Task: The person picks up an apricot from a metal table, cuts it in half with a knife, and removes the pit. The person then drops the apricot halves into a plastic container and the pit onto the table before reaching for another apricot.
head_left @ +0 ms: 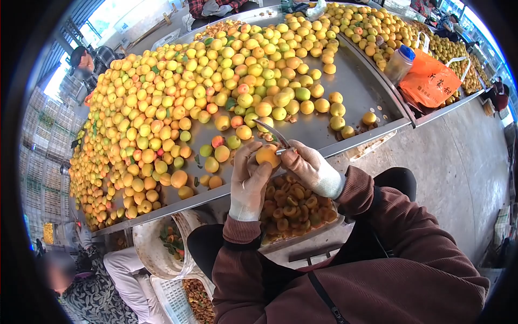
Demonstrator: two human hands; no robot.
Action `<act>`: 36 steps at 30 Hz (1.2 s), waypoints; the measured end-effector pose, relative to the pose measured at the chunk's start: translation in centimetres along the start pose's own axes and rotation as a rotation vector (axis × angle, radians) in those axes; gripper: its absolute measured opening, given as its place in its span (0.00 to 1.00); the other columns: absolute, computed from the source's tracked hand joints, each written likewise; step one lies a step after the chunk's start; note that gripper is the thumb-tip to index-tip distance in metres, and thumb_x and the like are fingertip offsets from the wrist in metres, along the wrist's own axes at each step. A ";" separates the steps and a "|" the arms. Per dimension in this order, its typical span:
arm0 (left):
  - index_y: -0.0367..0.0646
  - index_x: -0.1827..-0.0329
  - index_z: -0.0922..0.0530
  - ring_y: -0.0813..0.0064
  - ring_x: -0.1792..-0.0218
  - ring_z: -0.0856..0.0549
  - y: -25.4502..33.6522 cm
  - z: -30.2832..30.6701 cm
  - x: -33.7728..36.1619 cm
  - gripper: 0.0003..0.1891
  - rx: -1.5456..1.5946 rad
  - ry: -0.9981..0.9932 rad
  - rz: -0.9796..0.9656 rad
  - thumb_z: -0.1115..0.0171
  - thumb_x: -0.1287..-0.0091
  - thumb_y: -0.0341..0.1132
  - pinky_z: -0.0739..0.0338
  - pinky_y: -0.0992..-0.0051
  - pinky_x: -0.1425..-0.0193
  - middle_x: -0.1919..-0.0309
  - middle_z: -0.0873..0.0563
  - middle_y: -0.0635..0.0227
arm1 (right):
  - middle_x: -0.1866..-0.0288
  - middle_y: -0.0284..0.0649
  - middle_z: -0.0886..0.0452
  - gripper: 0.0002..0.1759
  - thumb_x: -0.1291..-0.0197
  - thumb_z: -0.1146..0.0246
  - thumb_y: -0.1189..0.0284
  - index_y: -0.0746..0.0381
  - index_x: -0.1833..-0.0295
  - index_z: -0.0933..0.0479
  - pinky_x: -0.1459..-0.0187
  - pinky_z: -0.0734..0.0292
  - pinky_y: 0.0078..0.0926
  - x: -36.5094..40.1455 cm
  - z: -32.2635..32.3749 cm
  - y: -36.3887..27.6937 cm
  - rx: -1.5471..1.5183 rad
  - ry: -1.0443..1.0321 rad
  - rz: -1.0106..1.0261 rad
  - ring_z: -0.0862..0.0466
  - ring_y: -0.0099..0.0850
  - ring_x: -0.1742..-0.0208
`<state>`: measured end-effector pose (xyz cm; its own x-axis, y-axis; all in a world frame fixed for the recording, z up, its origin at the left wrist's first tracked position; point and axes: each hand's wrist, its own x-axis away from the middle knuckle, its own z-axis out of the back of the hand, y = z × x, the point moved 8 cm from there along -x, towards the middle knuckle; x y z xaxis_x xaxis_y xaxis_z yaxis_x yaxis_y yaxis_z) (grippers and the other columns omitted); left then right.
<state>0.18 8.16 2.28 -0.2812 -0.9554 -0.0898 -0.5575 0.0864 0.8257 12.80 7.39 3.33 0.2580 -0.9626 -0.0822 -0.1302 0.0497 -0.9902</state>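
My left hand (248, 183), in a pale stained glove, is closed around a yellow-orange apricot (266, 155). A knife with a curved blade (272, 130) is gripped in my right hand (308, 168), gloved too; its metal end sits right at the apricot's side. Both hands meet at the near edge of a metal table (359, 92), over a crate of halved apricots (295, 211). Just beyond the fingers, a big heap of whole apricots (210, 81) covers much of the tabletop, some of them green-tinged, with a few leaves among them.
At the right stand an orange bag (431, 80) and a clear jar with a blue lid (399, 65). Left of my knees are a white bucket (144, 243) holding leaves and a white basket (164, 297) of small brown pieces. A co-worker (100, 289) sits at lower left; another person (213, 7) sits across.
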 end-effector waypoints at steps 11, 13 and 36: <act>0.32 0.33 0.29 0.74 0.44 0.20 1.5 0.5 0.1 0.27 -0.452 0.034 -0.209 0.33 0.32 0.34 0.27 0.74 0.35 0.43 0.20 0.62 | 0.69 0.37 0.27 0.17 0.25 0.47 0.59 0.64 0.54 0.30 0.59 0.27 0.25 0.2 -0.3 0.1 0.288 0.166 -0.010 0.27 0.22 0.62; 0.33 0.33 0.29 0.74 0.44 0.20 1.6 0.8 0.0 0.25 -0.599 0.035 -0.251 0.34 0.31 0.31 0.26 0.75 0.37 0.43 0.19 0.62 | 0.67 0.40 0.26 0.16 0.25 0.47 0.60 0.65 0.54 0.30 0.58 0.26 0.26 -0.2 -0.2 1.5 0.277 0.200 0.000 0.25 0.24 0.61; 0.38 0.29 0.35 0.59 0.36 0.24 0.6 2.2 -0.8 0.25 0.155 0.183 -0.107 0.49 0.25 0.39 0.31 0.62 0.31 0.39 0.24 0.55 | 0.68 0.54 0.21 0.18 0.28 0.46 0.60 0.65 0.50 0.31 0.64 0.24 0.40 -0.7 -2.6 2.7 0.325 0.096 0.050 0.18 0.57 0.62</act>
<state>-1.64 9.59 1.67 -0.0759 -0.9954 -0.0581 -0.6935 0.0108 0.7204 9.81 7.52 1.05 0.1661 -0.9767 -0.1360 0.1753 0.1649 -0.9706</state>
